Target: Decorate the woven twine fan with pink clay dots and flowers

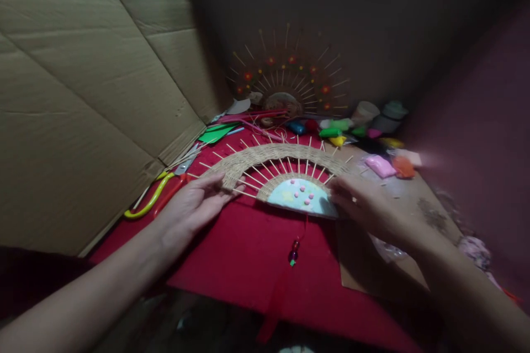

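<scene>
A half-round woven fan with thin sticks radiating through it is held above the red table surface. At its left end my left hand grips the woven band, thumb on top and fingers beneath. My right hand is closed at the opposite end; its fingertips are partly in shadow. A light blue half-disc with small pink dots covers the fan's centre. From its lower edge hangs a string of dark beads with a red ribbon below.
Scissors with yellow and red handles lie left, beside a tall cardboard panel. A second fan with red flowers leans at the back. Colourful packets, an orange lump and a lidded jar sit at right.
</scene>
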Action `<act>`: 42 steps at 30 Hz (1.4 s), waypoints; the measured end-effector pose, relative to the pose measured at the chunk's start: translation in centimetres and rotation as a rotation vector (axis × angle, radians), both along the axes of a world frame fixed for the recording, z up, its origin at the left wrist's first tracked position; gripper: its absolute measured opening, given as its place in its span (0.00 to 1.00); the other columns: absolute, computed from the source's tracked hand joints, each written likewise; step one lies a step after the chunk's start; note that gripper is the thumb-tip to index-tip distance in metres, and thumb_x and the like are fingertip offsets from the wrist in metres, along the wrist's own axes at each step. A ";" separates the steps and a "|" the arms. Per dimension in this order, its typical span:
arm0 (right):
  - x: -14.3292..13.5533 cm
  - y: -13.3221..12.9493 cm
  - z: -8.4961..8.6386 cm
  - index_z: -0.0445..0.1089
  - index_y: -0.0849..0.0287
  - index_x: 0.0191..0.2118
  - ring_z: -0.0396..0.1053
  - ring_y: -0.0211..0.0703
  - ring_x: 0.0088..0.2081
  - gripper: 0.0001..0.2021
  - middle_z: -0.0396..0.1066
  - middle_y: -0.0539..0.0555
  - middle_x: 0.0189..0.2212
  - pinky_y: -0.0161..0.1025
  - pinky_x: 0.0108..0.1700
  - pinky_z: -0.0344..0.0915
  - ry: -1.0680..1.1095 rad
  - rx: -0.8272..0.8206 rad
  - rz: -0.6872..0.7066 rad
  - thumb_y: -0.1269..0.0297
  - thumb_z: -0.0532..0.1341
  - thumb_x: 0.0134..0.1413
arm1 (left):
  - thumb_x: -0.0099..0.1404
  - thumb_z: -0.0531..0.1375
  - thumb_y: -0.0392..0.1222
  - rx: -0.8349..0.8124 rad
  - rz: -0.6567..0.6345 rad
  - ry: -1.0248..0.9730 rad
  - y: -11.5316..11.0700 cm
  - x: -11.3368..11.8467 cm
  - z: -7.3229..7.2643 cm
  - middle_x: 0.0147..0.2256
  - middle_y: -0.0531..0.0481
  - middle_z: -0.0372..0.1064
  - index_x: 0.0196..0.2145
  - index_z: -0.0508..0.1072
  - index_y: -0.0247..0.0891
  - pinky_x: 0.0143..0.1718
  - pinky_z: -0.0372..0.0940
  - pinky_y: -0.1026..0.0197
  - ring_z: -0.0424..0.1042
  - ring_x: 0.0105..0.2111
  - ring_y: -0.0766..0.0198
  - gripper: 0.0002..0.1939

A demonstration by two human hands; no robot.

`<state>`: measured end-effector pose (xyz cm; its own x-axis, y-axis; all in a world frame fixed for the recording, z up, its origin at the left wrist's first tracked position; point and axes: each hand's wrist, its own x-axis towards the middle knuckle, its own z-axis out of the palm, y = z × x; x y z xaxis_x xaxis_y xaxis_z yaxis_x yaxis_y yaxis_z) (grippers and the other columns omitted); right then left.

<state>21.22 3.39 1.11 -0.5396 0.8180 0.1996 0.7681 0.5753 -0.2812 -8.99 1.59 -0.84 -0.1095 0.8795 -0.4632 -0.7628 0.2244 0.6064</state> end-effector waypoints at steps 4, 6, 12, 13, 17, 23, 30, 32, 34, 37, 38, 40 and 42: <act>-0.3 0.1 0.9 0.65 0.57 0.34 0.65 0.39 0.28 0.06 0.70 0.52 0.28 0.35 0.29 0.60 -0.045 -0.027 0.006 0.69 0.52 0.58 | 0.64 0.50 0.25 0.023 -0.036 -0.030 0.3 0.6 0.3 0.38 0.38 0.74 0.42 0.69 0.30 0.35 0.76 0.55 0.76 0.34 0.57 0.12; -0.6 0.3 1.6 0.66 0.58 0.33 0.64 0.38 0.26 0.06 0.69 0.51 0.26 0.33 0.27 0.58 -0.077 -0.055 0.007 0.70 0.53 0.57 | 0.63 0.50 0.24 0.032 -0.008 -0.005 0.4 0.6 0.1 0.38 0.38 0.74 0.44 0.69 0.30 0.34 0.76 0.57 0.77 0.34 0.57 0.14; -2.5 1.6 3.0 0.71 0.59 0.33 0.67 0.40 0.29 0.09 0.73 0.53 0.29 0.34 0.30 0.58 -0.160 -0.037 0.038 0.73 0.54 0.55 | 0.63 0.48 0.22 0.000 0.019 -0.062 0.5 0.6 -0.3 0.34 0.38 0.74 0.49 0.66 0.25 0.34 0.75 0.60 0.77 0.32 0.59 0.18; -3.0 1.9 3.0 0.72 0.59 0.34 0.69 0.41 0.31 0.09 0.74 0.54 0.31 0.35 0.32 0.59 -0.146 -0.019 0.049 0.72 0.54 0.56 | 0.63 0.47 0.22 0.014 0.011 -0.082 0.5 0.7 -0.2 0.35 0.38 0.74 0.50 0.66 0.26 0.35 0.75 0.60 0.77 0.33 0.59 0.19; -5.4 3.3 2.4 0.74 0.59 0.35 0.71 0.44 0.35 0.10 0.75 0.57 0.35 0.38 0.35 0.61 -0.161 -0.018 0.117 0.71 0.54 0.56 | 0.63 0.47 0.22 -0.015 -0.014 -0.119 0.3 1.0 0.0 0.37 0.38 0.74 0.50 0.67 0.28 0.36 0.75 0.60 0.77 0.35 0.58 0.20; -7.5 4.7 1.4 0.74 0.61 0.29 0.67 0.41 0.29 0.08 0.73 0.57 0.29 0.36 0.31 0.57 -0.254 -0.051 0.156 0.71 0.56 0.53 | 0.59 0.48 0.20 -0.015 0.097 -0.134 0.5 0.8 -0.7 0.42 0.35 0.73 0.54 0.63 0.27 0.35 0.75 0.59 0.77 0.36 0.56 0.25; -8.2 5.1 2.0 0.73 0.61 0.27 0.66 0.38 0.26 0.08 0.72 0.53 0.25 0.33 0.28 0.55 -0.238 -0.073 0.106 0.73 0.57 0.51 | 0.65 0.48 0.27 0.086 0.093 -0.195 0.3 0.4 -0.8 0.45 0.32 0.72 0.56 0.63 0.26 0.40 0.74 0.53 0.76 0.40 0.52 0.22; -8.8 5.2 2.6 0.72 0.60 0.27 0.65 0.36 0.24 0.06 0.71 0.51 0.22 0.33 0.27 0.55 -0.156 -0.120 0.073 0.72 0.59 0.50 | 0.66 0.47 0.29 0.082 0.104 -0.206 0.3 0.3 -0.9 0.46 0.32 0.72 0.57 0.62 0.26 0.41 0.73 0.52 0.76 0.40 0.52 0.22; -9.8 5.3 3.0 0.72 0.60 0.27 0.66 0.35 0.24 0.04 0.71 0.50 0.22 0.33 0.26 0.56 -0.053 -0.183 0.077 0.72 0.60 0.48 | 0.67 0.47 0.29 0.083 0.118 -0.208 0.3 0.3 -1.0 0.47 0.32 0.72 0.58 0.61 0.26 0.43 0.73 0.52 0.76 0.41 0.53 0.22; -11.7 5.7 3.0 0.71 0.60 0.28 0.66 0.36 0.25 0.03 0.71 0.49 0.23 0.33 0.27 0.59 0.120 -0.300 0.152 0.72 0.60 0.47 | 0.67 0.48 0.30 0.103 0.111 -0.193 0.3 0.4 -1.0 0.47 0.30 0.71 0.58 0.61 0.24 0.44 0.72 0.53 0.75 0.43 0.52 0.22; -12.4 5.9 2.8 0.71 0.60 0.28 0.66 0.36 0.26 0.03 0.71 0.50 0.23 0.33 0.27 0.60 0.174 -0.338 0.180 0.73 0.60 0.47 | 0.67 0.48 0.30 0.111 0.107 -0.189 0.4 0.5 -1.0 0.47 0.31 0.71 0.57 0.62 0.24 0.44 0.72 0.53 0.75 0.43 0.52 0.22; -14.0 6.3 2.4 0.71 0.61 0.28 0.67 0.36 0.27 0.03 0.71 0.50 0.23 0.33 0.29 0.62 0.261 -0.408 0.234 0.73 0.60 0.47 | 0.67 0.47 0.30 0.120 0.107 -0.188 0.4 0.6 -0.9 0.46 0.32 0.72 0.56 0.64 0.24 0.46 0.71 0.54 0.75 0.44 0.54 0.21; -15.6 6.8 1.9 0.72 0.62 0.28 0.68 0.37 0.28 0.03 0.73 0.51 0.25 0.34 0.31 0.63 0.304 -0.433 0.244 0.74 0.61 0.46 | 0.66 0.47 0.29 0.121 0.116 -0.188 0.4 0.7 -0.9 0.44 0.34 0.74 0.54 0.66 0.24 0.47 0.70 0.57 0.75 0.42 0.56 0.20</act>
